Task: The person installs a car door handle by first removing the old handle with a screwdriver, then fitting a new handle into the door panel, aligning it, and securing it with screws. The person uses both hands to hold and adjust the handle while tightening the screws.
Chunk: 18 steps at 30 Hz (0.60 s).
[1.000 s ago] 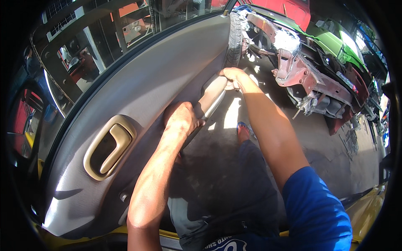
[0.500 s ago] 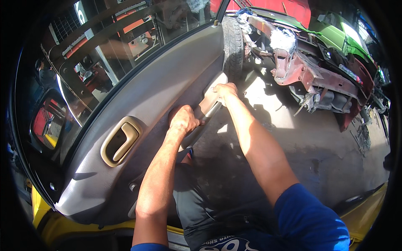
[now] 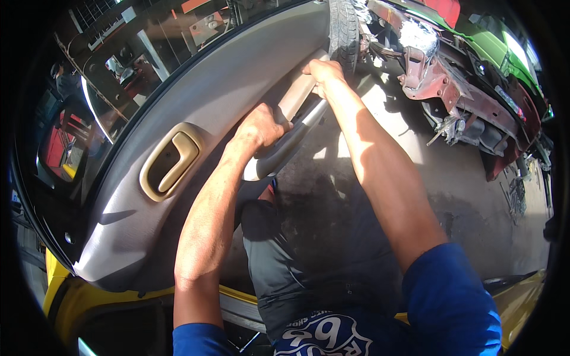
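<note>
A grey car door panel [image 3: 237, 77] spans the left half of the view. Both of my hands are closed on a long beige-grey armrest trim piece [image 3: 295, 97] along its armrest. My left hand [image 3: 260, 127] grips the nearer end, thumb pointing right along it. At the far end my right hand [image 3: 326, 74] has its fingers wrapped round the edge, some of them hidden. A dark gap shows between the trim piece and the rounded armrest ledge [image 3: 291, 139] below. Whether the piece is still joined to the door cannot be made out.
A tan inner door handle [image 3: 178, 159] is set in the panel. A tyre [image 3: 343, 38] stands beyond the door. On the right is a stripped, reddish car front frame [image 3: 439, 83], with a green car body [image 3: 496, 44] behind. Yellow bodywork [image 3: 56, 279] edges the lower left.
Both hands and the trim piece sit higher in the view, partly because the view has shifted. The gap beside the armrest ledge looks wider.
</note>
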Each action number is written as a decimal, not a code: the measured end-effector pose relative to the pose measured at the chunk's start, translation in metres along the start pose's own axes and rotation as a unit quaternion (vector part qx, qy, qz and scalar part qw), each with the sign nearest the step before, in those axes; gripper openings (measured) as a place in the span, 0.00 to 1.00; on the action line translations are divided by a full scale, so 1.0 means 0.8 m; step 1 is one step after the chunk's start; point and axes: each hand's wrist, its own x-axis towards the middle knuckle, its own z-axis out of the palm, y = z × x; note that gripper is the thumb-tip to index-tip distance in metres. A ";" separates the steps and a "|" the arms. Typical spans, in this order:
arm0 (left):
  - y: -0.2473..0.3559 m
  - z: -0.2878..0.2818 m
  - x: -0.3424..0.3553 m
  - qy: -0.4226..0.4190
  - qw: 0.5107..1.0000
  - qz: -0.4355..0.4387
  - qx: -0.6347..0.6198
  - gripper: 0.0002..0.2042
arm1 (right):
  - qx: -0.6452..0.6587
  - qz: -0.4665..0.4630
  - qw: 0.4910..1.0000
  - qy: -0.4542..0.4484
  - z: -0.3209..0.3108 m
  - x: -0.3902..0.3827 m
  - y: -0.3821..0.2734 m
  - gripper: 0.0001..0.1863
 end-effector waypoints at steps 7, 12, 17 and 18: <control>0.035 0.005 -0.080 0.085 0.970 0.115 0.194 0.25 | 0.184 -0.084 0.974 -0.098 -0.051 0.006 0.020 0.21; -0.003 0.021 -0.278 0.194 0.968 0.156 0.022 0.19 | 0.237 -0.204 0.880 -0.359 -0.095 -0.155 0.074 0.26; -0.117 0.051 -0.493 0.163 0.984 -0.051 -0.058 0.20 | -0.222 -0.079 0.797 -0.556 -0.100 -0.226 0.146 0.26; -0.136 0.058 -0.534 0.148 0.980 -0.121 -0.051 0.21 | -0.316 -0.060 0.773 -0.547 -0.091 -0.229 0.156 0.26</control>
